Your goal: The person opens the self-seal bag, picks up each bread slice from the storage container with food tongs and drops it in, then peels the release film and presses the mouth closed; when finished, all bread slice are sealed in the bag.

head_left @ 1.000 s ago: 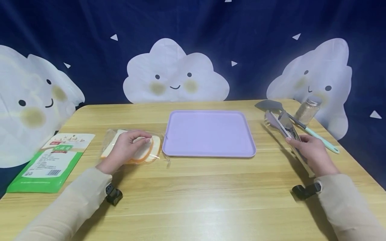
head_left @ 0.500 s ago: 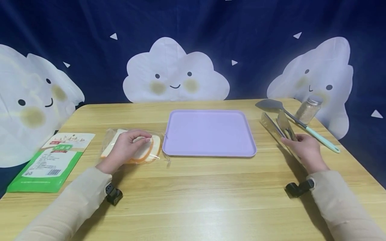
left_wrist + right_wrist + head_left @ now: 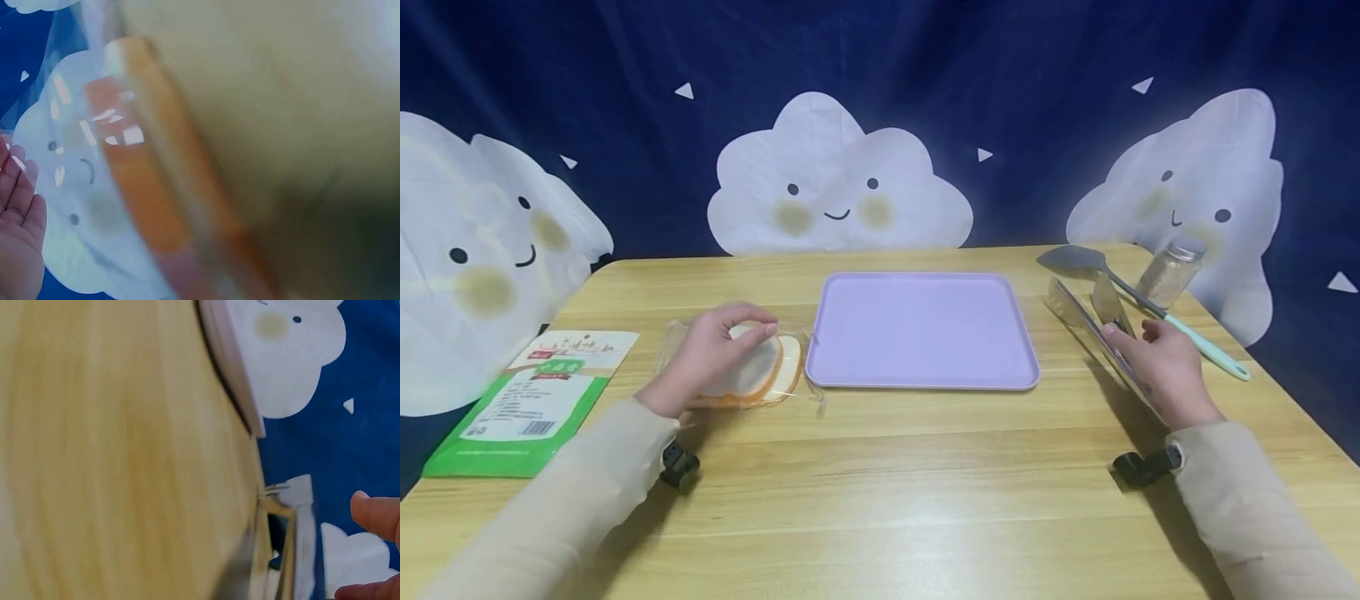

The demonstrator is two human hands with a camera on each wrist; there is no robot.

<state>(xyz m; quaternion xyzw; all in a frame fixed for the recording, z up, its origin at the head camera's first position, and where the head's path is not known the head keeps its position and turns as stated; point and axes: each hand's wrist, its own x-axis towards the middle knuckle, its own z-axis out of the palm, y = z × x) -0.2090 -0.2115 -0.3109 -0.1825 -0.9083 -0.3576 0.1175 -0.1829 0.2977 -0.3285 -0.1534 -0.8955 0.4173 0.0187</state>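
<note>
My left hand is over a clear plastic bag of sliced bread on the table's left side, thumb and forefinger close together, pinching the film. In the left wrist view, orange bread crust shows large and blurred behind shiny plastic; the fingers are at the left edge. My right hand is spread beside a pair of metal tongs lying with their arms apart. In the right wrist view, thumb and fingers stand apart beside the tongs, gripping nothing visible.
A lilac tray lies mid-table. Behind the tongs are a grey-headed spatula with a mint handle and a glass jar. A green-and-white pouch lies far left. A dark cloud-print curtain hangs behind.
My right hand has lowered the tongs to the table, their arms spreading, and its fingers have loosened. My left hand has risen slightly at the bread bag.
</note>
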